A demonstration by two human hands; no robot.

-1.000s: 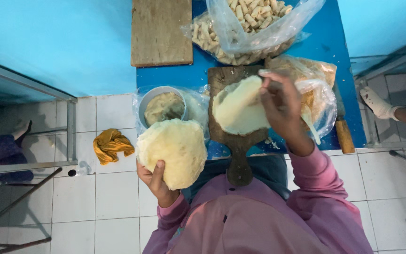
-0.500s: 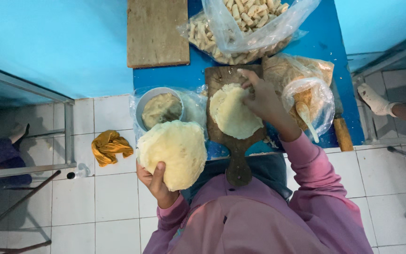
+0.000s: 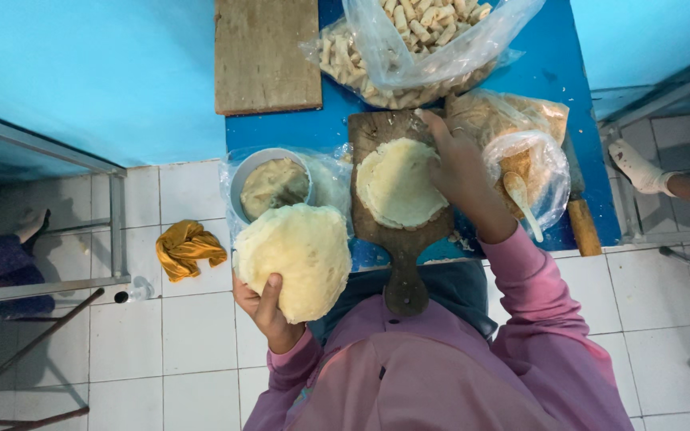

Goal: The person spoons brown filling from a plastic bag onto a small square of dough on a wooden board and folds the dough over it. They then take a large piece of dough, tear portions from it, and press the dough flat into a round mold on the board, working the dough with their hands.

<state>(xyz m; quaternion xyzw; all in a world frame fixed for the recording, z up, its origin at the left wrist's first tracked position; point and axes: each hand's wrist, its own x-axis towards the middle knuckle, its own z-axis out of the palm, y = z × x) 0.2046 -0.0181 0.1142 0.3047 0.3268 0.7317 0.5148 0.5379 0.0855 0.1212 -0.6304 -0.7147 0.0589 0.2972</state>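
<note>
Clear bags (food inside) flank right hand (image 3: pixel 461 172), seemingly touching wrapper (image 3: pixel 397 183).

- You work at a blue table (image 3: pixel 553 68) set over a white tiled floor (image 3: pixel 193 335).
- On it lie a paddle-shaped wooden board (image 3: pixel 399 239) at the near edge, a plain wooden board (image 3: pixel 265 56) far left, a bowl (image 3: pixel 269 185) of filling, and clear bags (image 3: pixel 417 56) of rolls.
- A yellow cloth (image 3: pixel 188 247) lies on the floor, left.
</note>
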